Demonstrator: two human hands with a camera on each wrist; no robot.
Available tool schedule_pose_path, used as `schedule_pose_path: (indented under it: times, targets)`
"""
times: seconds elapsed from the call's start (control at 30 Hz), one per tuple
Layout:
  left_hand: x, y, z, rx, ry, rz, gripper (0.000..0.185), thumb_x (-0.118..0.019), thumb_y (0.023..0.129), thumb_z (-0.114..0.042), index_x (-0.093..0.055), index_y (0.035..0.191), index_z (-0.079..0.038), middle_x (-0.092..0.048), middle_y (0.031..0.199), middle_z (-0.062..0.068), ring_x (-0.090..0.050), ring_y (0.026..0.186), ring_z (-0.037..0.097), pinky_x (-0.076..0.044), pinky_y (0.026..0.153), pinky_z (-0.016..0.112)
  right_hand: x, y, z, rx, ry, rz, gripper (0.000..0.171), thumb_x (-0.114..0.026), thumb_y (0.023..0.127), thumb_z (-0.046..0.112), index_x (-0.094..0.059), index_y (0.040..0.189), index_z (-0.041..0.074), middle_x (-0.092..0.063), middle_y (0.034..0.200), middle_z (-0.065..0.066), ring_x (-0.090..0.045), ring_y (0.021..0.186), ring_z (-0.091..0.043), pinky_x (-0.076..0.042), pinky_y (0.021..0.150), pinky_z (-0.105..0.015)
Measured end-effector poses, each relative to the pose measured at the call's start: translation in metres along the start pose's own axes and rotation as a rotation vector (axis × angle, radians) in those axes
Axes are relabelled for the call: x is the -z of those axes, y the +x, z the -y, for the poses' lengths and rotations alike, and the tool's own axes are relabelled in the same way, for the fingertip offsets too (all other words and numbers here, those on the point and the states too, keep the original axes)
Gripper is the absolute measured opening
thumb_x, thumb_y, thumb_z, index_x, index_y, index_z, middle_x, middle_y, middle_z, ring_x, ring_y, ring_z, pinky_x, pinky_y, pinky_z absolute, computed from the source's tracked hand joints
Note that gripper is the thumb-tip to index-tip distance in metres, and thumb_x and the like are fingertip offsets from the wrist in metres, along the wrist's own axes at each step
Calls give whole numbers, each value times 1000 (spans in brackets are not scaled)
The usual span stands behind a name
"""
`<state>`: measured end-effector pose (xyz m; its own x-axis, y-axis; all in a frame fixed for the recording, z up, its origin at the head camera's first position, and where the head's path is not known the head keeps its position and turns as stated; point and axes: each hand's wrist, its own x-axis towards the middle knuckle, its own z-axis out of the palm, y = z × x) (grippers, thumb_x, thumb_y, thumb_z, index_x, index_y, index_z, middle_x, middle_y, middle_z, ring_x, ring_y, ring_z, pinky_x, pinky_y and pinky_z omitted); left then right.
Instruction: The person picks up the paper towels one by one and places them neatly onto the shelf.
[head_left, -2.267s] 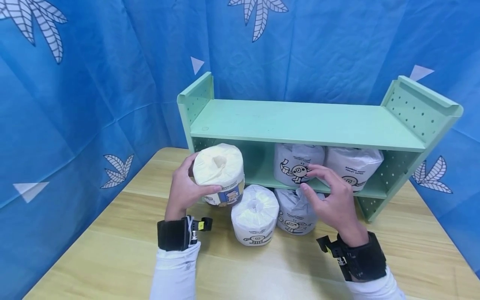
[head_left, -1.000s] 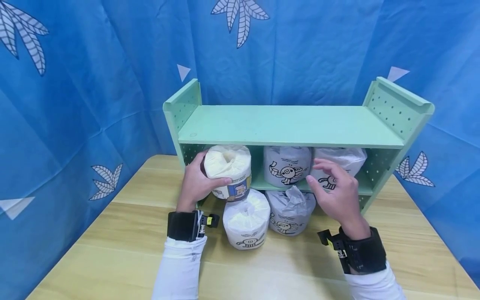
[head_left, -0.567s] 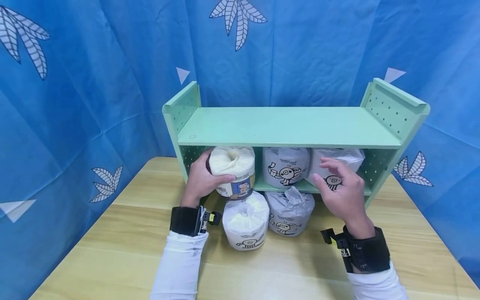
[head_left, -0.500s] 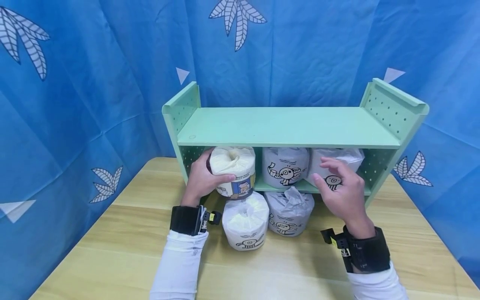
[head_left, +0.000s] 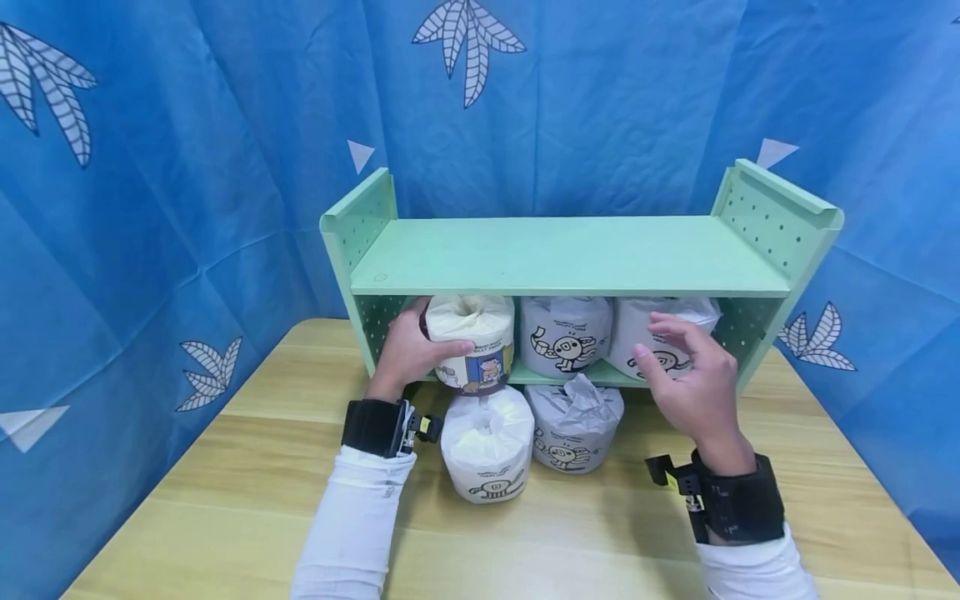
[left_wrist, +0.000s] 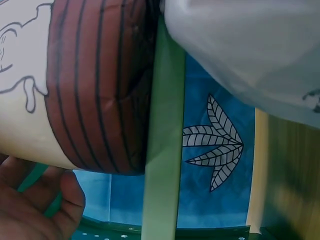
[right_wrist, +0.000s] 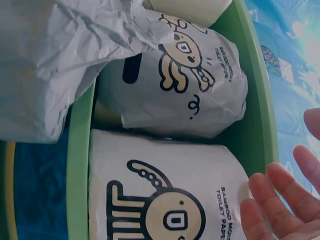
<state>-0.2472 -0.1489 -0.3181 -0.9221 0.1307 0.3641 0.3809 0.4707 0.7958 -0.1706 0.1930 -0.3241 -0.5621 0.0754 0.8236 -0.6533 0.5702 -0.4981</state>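
Note:
My left hand (head_left: 414, 343) grips a cream-topped toilet roll (head_left: 474, 342) with a colourful cartoon band, at the left part of the lower shelf. The left wrist view shows the roll's brown-striped base (left_wrist: 102, 95) right at the green shelf edge (left_wrist: 165, 140), with my fingers (left_wrist: 42, 192) against its side. My right hand (head_left: 693, 367) holds nothing; its fingers are spread and loosely bent in front of a white toilet roll (head_left: 630, 346) at the shelf's right. Beside that stands another white roll (head_left: 566, 337) on the same shelf.
Two more wrapped white rolls, a left one (head_left: 487, 450) and a right one (head_left: 576, 429), stand on the wooden table (head_left: 570, 542) before the green shelf unit (head_left: 570, 250). Its upper board overhangs the shelved rolls. A blue patterned curtain (head_left: 225, 150) hangs behind.
My left hand has carried the cream-topped roll rightward and in toward the lower shelf. My right hand has drawn rightward, away from the middle white roll. The head view has shifted slightly.

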Motion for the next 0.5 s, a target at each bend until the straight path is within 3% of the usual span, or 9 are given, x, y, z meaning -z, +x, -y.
schedule_pose_path:
  times: [0.13,0.3,0.5]
  targets:
    - [-1,3,1,24,-10,19,92,-88,66,-34,-44,142,-7,-58,127,17,-55,115,32,-45,98,49,3,0,-1,-16,16,-9,28,-73,78,-4,-66,104,-9,-66,116,-18,-54,103,6,-44,90,-13]
    - [-2,7,1,55,-14,32,91,-88,66,-38,-45,142,-10,-59,126,16,-55,114,32,-44,98,49,8,1,-3,-32,36,-30,28,-74,77,-7,-65,104,-9,-66,116,-19,-55,102,5,-44,90,-12]
    - [-4,13,2,24,-67,59,86,-87,68,-32,-47,141,-11,-59,127,14,-55,116,31,-42,100,49,13,3,-5,-52,25,-49,29,-74,77,-7,-66,104,-8,-66,116,-19,-55,101,5,-44,89,-12]
